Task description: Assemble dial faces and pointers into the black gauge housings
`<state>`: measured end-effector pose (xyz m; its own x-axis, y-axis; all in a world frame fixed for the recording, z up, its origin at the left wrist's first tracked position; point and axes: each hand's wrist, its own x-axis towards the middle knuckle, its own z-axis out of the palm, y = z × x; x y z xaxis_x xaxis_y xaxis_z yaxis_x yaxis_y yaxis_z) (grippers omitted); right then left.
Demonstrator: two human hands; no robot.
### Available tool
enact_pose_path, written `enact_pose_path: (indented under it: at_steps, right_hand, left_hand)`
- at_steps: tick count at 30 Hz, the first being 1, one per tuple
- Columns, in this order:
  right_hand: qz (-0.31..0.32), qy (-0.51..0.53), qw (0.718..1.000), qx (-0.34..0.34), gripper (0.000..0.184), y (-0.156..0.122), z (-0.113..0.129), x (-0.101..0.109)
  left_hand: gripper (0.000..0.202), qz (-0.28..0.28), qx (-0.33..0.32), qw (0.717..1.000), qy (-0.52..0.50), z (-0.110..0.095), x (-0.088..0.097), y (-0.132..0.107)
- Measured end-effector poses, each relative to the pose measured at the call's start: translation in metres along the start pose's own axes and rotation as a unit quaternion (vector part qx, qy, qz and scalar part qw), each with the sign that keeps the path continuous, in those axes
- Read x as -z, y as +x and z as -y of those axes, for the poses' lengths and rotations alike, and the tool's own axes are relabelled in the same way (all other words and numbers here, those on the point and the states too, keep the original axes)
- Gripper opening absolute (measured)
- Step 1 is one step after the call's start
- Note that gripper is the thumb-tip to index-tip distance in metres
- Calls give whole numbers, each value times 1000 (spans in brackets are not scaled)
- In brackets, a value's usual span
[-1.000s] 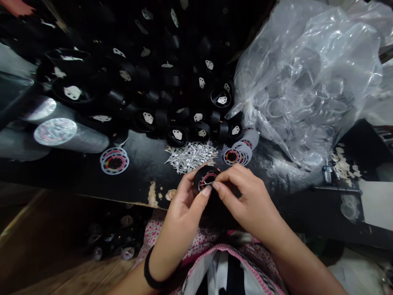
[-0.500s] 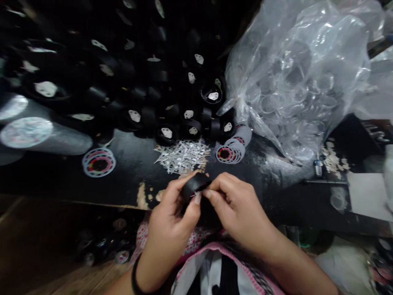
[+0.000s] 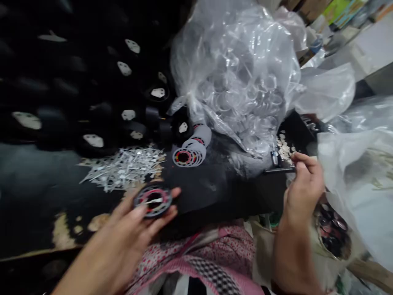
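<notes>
My left hand point(image 3: 132, 221) grips a round black gauge point(image 3: 153, 200), its dial turned up to me. The dial has a red and grey ring, and a white pointer lies across its dark centre. Out to the right, my right hand point(image 3: 302, 188) has its thumb and fingers closed together beside a thin dark rod point(image 3: 278, 169) and a scatter of small pale bits point(image 3: 285, 145). What those fingers hold, if anything, is hidden. A heap of white pointers point(image 3: 125, 166) lies beyond my left hand. Fanned-out ring-shaped dial plates point(image 3: 190, 153) are right of the heap.
Many black gauge housings point(image 3: 93, 140) with white plates inside are stacked at the back left. A large clear plastic bag point(image 3: 239, 61) of transparent round covers stands at the back. White plastic sacking point(image 3: 359, 180) hangs at the right, near a bag of dark round parts point(image 3: 333, 231).
My right hand has left the gauge and moved far right to the pale bits. My left hand has tilted the gauge so its dial faces up. The view has swung right.
</notes>
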<state>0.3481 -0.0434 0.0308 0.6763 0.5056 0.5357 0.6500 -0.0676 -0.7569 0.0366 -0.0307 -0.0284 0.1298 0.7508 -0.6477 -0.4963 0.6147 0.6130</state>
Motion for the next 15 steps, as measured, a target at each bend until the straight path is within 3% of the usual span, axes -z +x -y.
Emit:
enact_pose_path:
  at_steps: [3,5,7,11,13,15]
  right_hand:
    - [33,101,990,-97,15,8,-39,-11]
    - [48,156,979,-121,12,1,-35,-22]
    - [101,228,958,-140,12,-12,-8,-31]
    - [309,328,882,-141,14,-48,63,-49]
    - [381,359,843,-122,15,-65,83,-58]
    - [427,391,810,-90,16,-77,89,-65]
  left_hand:
    - [32,75,137,985,-70,6,-25,-2]
    - [31,98,187,973,-92,11,-34,-1]
    - [29,100,201,969,-104,15,-37,1]
    - [32,102,193,969,-120,15,-36,3]
    - [31,112,189,967,-127,13,-37,3]
    - [30,128,191,964,-134,11,-40,2]
